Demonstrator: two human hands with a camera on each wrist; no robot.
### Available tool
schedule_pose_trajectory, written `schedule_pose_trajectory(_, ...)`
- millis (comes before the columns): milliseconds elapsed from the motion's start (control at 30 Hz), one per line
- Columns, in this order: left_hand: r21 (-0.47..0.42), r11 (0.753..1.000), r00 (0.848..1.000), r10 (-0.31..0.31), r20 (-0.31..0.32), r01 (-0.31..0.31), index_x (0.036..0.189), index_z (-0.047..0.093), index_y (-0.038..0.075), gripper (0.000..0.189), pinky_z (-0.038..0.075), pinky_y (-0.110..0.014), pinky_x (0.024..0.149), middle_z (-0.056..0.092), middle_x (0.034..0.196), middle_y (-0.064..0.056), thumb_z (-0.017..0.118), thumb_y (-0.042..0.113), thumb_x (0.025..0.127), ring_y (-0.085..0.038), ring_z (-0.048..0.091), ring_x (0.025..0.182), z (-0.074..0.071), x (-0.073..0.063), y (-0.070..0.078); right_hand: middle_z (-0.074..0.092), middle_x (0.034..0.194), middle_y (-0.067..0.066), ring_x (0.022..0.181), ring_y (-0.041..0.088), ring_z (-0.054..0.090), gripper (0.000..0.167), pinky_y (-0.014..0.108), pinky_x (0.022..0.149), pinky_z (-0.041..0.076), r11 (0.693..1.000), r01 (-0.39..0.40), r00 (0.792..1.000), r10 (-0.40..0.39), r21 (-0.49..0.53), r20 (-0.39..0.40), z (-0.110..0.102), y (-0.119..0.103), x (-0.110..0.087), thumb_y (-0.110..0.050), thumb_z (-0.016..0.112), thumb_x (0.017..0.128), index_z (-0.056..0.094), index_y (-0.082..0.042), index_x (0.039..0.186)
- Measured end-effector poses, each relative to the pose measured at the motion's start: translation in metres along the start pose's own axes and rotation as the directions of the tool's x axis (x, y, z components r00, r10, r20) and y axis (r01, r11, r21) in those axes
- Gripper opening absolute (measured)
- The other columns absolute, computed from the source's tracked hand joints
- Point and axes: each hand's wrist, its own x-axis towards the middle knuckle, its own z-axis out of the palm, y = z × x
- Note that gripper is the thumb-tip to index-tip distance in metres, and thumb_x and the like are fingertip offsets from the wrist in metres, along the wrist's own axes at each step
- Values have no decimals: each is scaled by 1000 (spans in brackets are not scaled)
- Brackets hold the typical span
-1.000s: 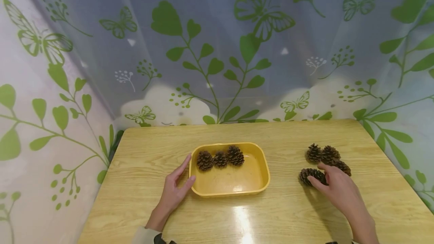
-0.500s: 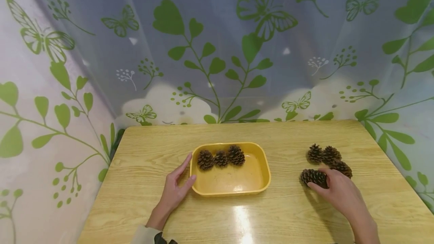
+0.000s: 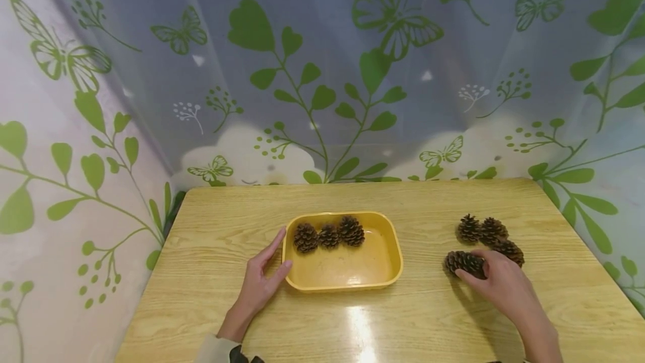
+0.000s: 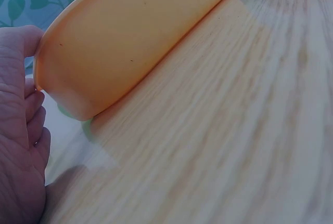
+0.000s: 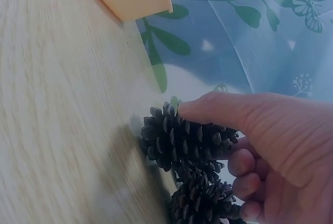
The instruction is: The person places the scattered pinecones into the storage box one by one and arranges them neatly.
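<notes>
My right hand [image 3: 504,284] pinches a dark brown pine cone [image 3: 464,263] between thumb and fingers, at the right of the table. In the right wrist view the thumb lies along the top of this pine cone [image 5: 171,138], which hangs close over the wood. Just behind it sit three more pine cones [image 3: 491,231] in a cluster. My left hand [image 3: 258,282] rests against the left end of a yellow plastic tray [image 3: 342,287], thumb and fingers spread along its rim. Three pine cones [image 3: 328,236] lie in a row along the tray's back wall.
The pale wooden table [image 3: 227,212] ends at the back against a curtain [image 3: 322,71] printed with green leaves and butterflies. The same print covers both sides. Bare wood [image 3: 423,228] lies between the tray and the cluster.
The fingers of my right hand have closed on the front pine cone, which has shifted slightly. My left hand and the tray have stayed in place.
</notes>
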Motion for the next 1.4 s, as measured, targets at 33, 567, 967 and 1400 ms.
schedule_pose_trajectory(33,1,1000,1000,-1,0,1,159,42,3,64,28,-22,125,42,162,-16,65,0,99,-28,37,153,0,0,0,44,65,0,52,14,33,65,26,48,24,1000,1,1000,-1,3,-2,1,0,0,-45,78,93,65,6,129)
schedule_pose_trajectory(567,-1,1000,1000,6,2,-6,159,41,5,64,28,-22,125,43,162,-16,65,0,100,-26,37,152,0,1,1,45,64,-1,50,12,33,65,26,46,25,1000,14,1000,-14,7,-14,3,-9,5,-48,78,93,66,4,130)
schedule_pose_trajectory(967,-8,1000,1000,5,4,-5,159,41,3,64,28,-23,125,41,162,-19,64,-1,100,-26,36,153,-1,0,-1,50,72,0,55,13,39,66,27,47,30,999,42,998,-41,19,-44,2,-19,10,-45,78,93,63,4,133)
schedule_pose_trajectory(1400,-13,1000,1000,-9,10,9,160,40,4,64,28,-22,125,41,163,-15,65,0,100,-25,36,153,0,0,0,46,74,1,57,13,34,63,26,50,25,993,109,993,-107,37,-54,-5,-32,23,-45,77,94,65,3,132)
